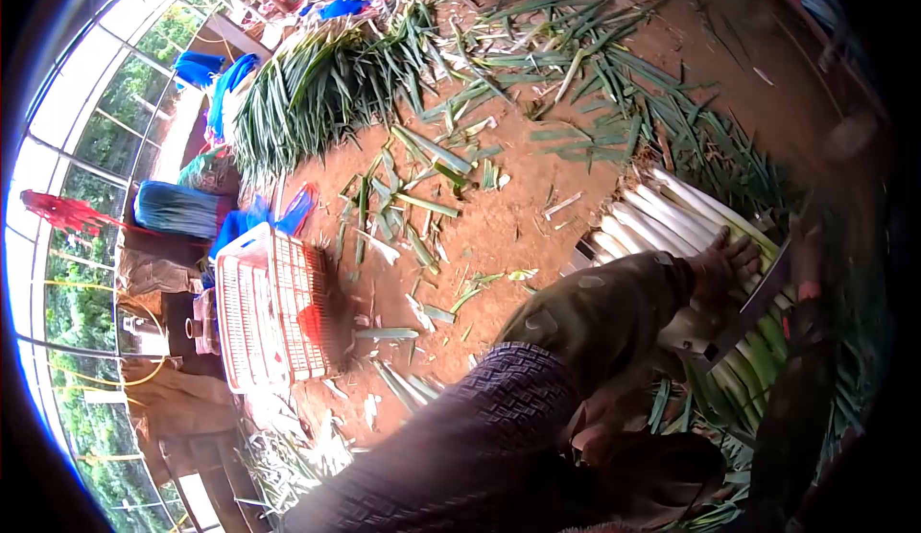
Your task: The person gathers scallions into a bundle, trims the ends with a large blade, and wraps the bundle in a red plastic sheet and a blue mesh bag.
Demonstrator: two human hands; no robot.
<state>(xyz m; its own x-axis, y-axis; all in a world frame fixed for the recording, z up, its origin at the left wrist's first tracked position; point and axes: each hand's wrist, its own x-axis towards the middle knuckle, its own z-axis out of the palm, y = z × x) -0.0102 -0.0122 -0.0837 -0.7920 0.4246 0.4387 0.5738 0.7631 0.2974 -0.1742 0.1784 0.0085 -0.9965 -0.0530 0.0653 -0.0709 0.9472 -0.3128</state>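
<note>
My left hand point(724, 262), below a camouflage sleeve, rests across a row of leeks with its fingers apart. The leeks' white stalks point(662, 218) point to the upper left, and their green leaves point(753, 372) run down to the lower right. A long knife blade point(753, 305) lies slantwise over the leeks, just beside my left hand. My right hand point(809, 253) is dim and blurred at the right, closed at the upper end of the knife; its fingers are partly hidden.
A white and red plastic basket point(273, 314) stands on the brown ground at the left. Behind it lies a large heap of leeks point(326, 92). Cut leaves point(422, 192) are scattered over the ground. Blue cloths or bags point(177, 209) lie near the mesh wall.
</note>
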